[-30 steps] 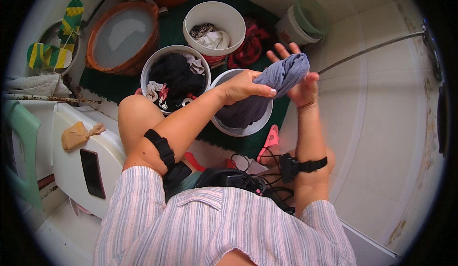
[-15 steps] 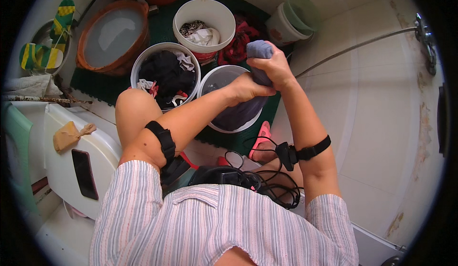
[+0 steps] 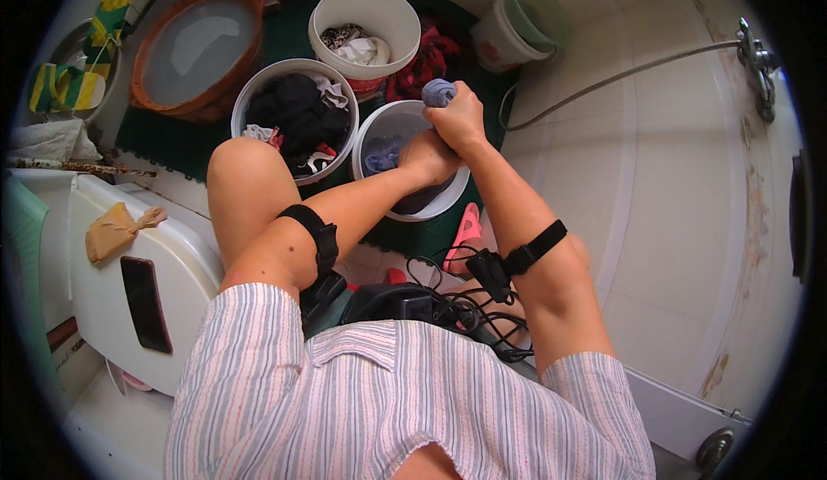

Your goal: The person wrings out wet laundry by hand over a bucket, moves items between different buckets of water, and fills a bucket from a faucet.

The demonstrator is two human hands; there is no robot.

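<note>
My left hand [image 3: 431, 158] and my right hand [image 3: 461, 120] are closed round a wet-looking grey-blue cloth [image 3: 438, 93], one fist close above the other. A bunched end of it sticks out past the right fist. On the other side, more grey-blue fabric [image 3: 382, 158] shows beside the left hand, low over a white bucket [image 3: 401, 118]; whether it is the same piece I cannot tell. The bucket sits under my hands with dark liquid or fabric inside, partly covered by my left forearm. The cloth's middle is hidden in my fingers.
Left of it stands a white bucket [image 3: 237, 111] of black clothes [image 3: 297, 122]. Behind, another white bucket [image 3: 405, 30] holds pale cloths, with red fabric [image 3: 433, 56] alongside. A brown basin [image 3: 138, 84] contains cloudy water. A shower hose [image 3: 620, 75] runs along the right wall.
Both hands have moved down and slightly left with the cloth, closer to the bucket. Less cloth sticks out past my right fist, and a grey-blue fold now shows beside the left hand.
</note>
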